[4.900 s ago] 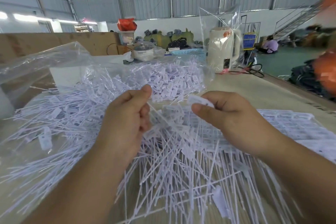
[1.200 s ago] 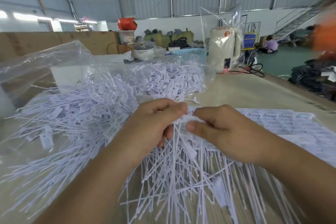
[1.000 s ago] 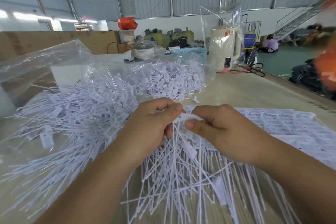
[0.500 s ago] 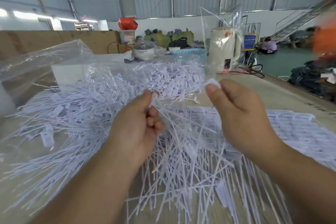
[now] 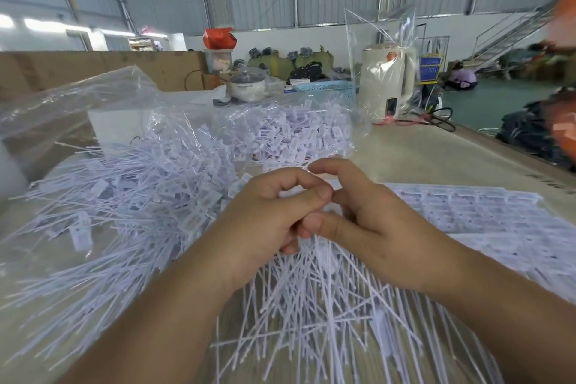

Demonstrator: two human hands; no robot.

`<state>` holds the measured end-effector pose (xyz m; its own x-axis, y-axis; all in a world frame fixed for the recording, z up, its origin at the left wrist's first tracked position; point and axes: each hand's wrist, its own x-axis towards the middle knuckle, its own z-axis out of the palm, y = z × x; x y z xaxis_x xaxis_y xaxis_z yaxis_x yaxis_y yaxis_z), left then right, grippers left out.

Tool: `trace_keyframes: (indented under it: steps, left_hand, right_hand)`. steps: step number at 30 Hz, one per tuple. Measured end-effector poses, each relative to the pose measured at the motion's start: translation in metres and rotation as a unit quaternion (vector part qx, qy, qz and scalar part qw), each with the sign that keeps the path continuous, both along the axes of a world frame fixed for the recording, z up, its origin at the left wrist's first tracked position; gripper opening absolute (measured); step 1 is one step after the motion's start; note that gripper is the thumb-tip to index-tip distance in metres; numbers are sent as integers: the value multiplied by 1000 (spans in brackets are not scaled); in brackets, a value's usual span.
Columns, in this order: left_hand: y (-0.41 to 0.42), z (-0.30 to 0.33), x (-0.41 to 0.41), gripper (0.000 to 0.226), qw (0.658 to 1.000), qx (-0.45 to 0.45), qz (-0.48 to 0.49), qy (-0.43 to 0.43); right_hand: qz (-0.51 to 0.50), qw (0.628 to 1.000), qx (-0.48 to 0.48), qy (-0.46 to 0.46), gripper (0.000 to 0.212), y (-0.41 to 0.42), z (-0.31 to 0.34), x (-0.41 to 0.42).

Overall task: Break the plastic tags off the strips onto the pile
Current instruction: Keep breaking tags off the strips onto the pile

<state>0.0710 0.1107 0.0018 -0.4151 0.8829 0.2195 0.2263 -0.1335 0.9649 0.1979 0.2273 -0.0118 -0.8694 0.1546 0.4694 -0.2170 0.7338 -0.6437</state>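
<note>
My left hand (image 5: 265,218) and my right hand (image 5: 371,221) meet at the middle of the view, fingers pinched together on the top end of a bunch of white plastic tag strips (image 5: 314,299) that fans out below them. The tag heads between my fingers are mostly hidden. A large pile of loose white tags (image 5: 134,190) lies to the left on clear plastic, and more fill a clear bag (image 5: 286,134) behind my hands. Flat sheets of unbroken tags (image 5: 467,212) lie at the right.
A cream kettle (image 5: 386,84) in a clear bag stands at the back right with cables beside it. A white pot (image 5: 247,89), a blue basket (image 5: 324,87) and cardboard boxes (image 5: 93,68) line the back. The table edge (image 5: 511,153) runs along the right.
Half a second ago my hands were apart, the right lifted with a broken-off tag. Now the right hand has come back down and both hands pinch the strip bunch together again.
</note>
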Motion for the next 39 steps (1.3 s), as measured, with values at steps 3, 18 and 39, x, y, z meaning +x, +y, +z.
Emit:
trace_keyframes:
  steps: [3, 18, 39]
  left_hand:
    - [0, 0, -4, 14, 1000, 10, 29, -3]
    - [12, -8, 3, 5, 960, 65, 57, -268]
    - [8, -14, 0, 7, 1000, -3, -10, -11]
  right_hand:
    - [-37, 999, 18, -21, 27, 5, 6, 4]
    - [-161, 981, -71, 80, 49, 1, 3, -4]
    - [-19, 998, 23, -55, 66, 4, -5, -1]
